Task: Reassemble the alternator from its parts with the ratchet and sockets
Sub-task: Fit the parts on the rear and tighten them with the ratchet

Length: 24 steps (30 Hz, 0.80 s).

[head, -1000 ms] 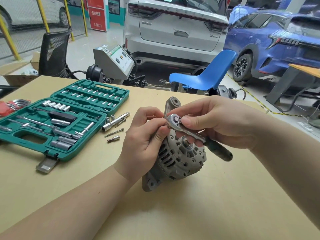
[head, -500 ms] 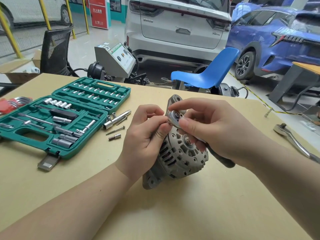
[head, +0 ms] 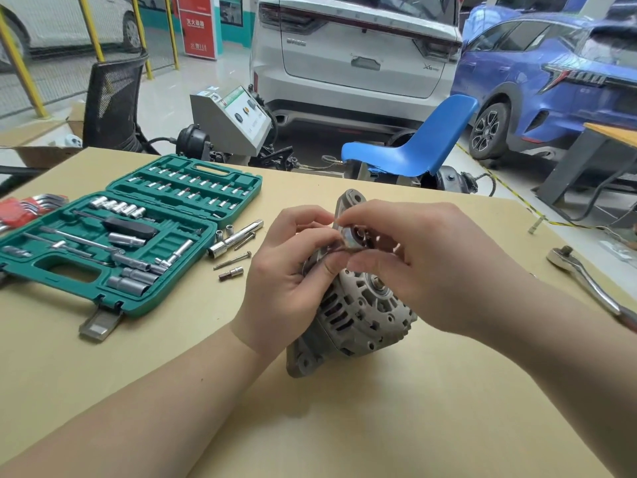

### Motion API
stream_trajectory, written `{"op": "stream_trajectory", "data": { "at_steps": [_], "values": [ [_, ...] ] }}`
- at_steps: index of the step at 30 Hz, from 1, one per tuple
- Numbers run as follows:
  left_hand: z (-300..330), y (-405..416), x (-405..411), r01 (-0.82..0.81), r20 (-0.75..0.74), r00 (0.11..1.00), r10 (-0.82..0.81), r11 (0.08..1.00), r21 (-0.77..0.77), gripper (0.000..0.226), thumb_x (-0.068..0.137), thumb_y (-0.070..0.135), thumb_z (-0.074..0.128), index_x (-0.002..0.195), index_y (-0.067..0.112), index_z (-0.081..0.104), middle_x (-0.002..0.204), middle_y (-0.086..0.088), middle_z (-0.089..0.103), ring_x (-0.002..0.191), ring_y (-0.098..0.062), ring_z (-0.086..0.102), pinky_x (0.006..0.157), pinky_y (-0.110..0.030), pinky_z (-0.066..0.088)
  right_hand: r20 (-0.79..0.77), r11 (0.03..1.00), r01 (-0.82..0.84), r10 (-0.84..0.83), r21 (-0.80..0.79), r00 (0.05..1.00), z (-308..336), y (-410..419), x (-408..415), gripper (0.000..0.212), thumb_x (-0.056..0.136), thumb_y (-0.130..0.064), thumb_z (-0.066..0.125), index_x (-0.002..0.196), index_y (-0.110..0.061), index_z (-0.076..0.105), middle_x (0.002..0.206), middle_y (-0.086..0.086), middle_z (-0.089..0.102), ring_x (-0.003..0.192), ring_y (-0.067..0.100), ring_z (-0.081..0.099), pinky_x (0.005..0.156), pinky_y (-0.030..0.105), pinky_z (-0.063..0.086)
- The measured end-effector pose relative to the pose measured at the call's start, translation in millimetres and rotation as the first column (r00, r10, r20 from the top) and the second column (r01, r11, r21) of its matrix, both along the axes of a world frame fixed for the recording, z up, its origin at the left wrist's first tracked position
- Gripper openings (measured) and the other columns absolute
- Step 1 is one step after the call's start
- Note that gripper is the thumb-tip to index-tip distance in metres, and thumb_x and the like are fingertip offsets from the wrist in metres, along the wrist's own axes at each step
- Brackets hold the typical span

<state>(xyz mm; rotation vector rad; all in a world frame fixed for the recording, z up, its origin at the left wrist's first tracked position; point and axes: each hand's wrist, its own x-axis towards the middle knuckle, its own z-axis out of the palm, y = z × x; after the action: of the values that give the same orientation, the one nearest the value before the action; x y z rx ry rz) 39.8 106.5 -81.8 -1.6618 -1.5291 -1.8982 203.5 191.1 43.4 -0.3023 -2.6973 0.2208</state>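
Here, the left hand (head: 289, 270) and right hand (head: 424, 260) both pinch the ratchet (head: 351, 241) head atop the alternator (head: 358, 312), mid-table (head: 344, 426). Bare table lies in front. The green case (head: 113, 236) sits well left; another ratchet (head: 586, 277) lies by the right edge.

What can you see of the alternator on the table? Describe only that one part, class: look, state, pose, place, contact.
The alternator is a grey, dull cast-metal housing, ribbed with cooling slots, with a shaft stub at its face's centre and mounting ears top and bottom. It stands tilted on the tan table, its face turned up and right. The left hand holds its upper left side; the right hand works a ratchet head at its top. The handle is hidden.
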Motion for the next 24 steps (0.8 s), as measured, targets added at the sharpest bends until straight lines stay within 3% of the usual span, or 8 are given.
{"op": "stream_trajectory", "data": {
  "at_steps": [3,6,10,13,16,19,24],
  "values": [
    [2,0,-1,-0.026,-0.045,0.999,0.025,0.999,-0.027,0.014,0.100,0.005,0.073,0.110,-0.004,0.077,0.120,-0.013,0.064,0.115,-0.018,0.065,0.099,-0.030,0.052,0.013,0.998,-0.056,0.056,0.021,0.998,5,2,-2,0.028,0.093,-0.025,0.073,0.121,-0.027,0.073,0.100,-0.005,0.072,0.089,0.024,0.065,0.077,0.044,0.054],
    [2,0,-2,-0.045,-0.042,0.998,0.044,0.999,-0.014,0.011,0.098,0.004,0.075,0.108,0.000,0.079,0.122,-0.011,0.064,0.115,-0.016,0.065,0.100,-0.030,0.053,-0.028,0.991,0.027,-0.031,-0.130,0.999,7,1,0,0.039,0.085,-0.045,0.074,0.122,-0.031,0.073,0.087,-0.011,0.072,0.078,0.011,0.064,0.076,0.038,0.054],
    [1,0,2,-0.005,0.086,0.996,0.003,1.000,0.021,0.009,0.097,0.015,0.079,0.106,0.016,0.078,0.124,-0.007,0.060,0.113,-0.024,0.066,0.093,-0.049,0.061,-0.054,0.963,0.155,-0.171,-0.218,0.984,-2,-5,0,0.043,0.076,-0.068,0.067,0.100,-0.032,0.072,0.070,-0.015,0.067,0.066,0.003,0.062,0.060,0.025,0.049],
    [3,-2,2,0.057,0.135,0.989,-0.054,0.998,-0.022,0.010,0.097,0.020,0.077,0.106,0.016,0.078,0.130,-0.009,0.056,0.116,-0.026,0.065,0.094,-0.056,0.060,-0.044,0.967,0.174,-0.185,-0.189,0.982,-5,-10,0,0.032,0.083,-0.062,0.069,0.100,-0.035,0.068,0.067,-0.014,0.064,0.062,0.003,0.059,0.057,0.022,0.042],
    [7,-5,0,0.114,0.078,0.992,-0.103,0.983,-0.147,0.024,0.107,0.026,0.062,0.114,0.010,0.079,0.139,-0.008,0.053,0.127,-0.026,0.061,0.109,-0.044,0.052,0.004,0.989,0.135,-0.135,-0.056,0.991,4,-8,0,0.023,0.092,-0.044,0.070,0.111,-0.032,0.071,0.080,-0.011,0.067,0.076,0.015,0.062,0.070,0.039,0.053],
    [9,-7,-2,0.083,0.101,0.993,-0.067,0.983,-0.162,0.026,0.109,0.023,0.061,0.115,0.007,0.081,0.137,-0.005,0.056,0.129,-0.027,0.061,0.110,-0.040,0.051,0.031,0.993,0.101,-0.099,-0.062,0.995,11,-5,-2,0.023,0.091,-0.041,0.072,0.114,-0.035,0.072,0.092,-0.011,0.068,0.088,0.017,0.064,0.077,0.043,0.054],
    [9,-6,3,0.076,0.157,0.986,-0.060,0.992,-0.103,0.014,0.098,0.018,0.077,0.106,0.007,0.079,0.130,-0.005,0.057,0.123,-0.028,0.063,0.098,-0.055,0.059,-0.011,0.946,0.161,-0.171,-0.280,0.985,2,-5,-1,0.031,0.080,-0.059,0.076,0.089,-0.031,0.069,0.066,-0.012,0.065,0.060,0.004,0.061,0.053,0.022,0.044]
  ]
}}
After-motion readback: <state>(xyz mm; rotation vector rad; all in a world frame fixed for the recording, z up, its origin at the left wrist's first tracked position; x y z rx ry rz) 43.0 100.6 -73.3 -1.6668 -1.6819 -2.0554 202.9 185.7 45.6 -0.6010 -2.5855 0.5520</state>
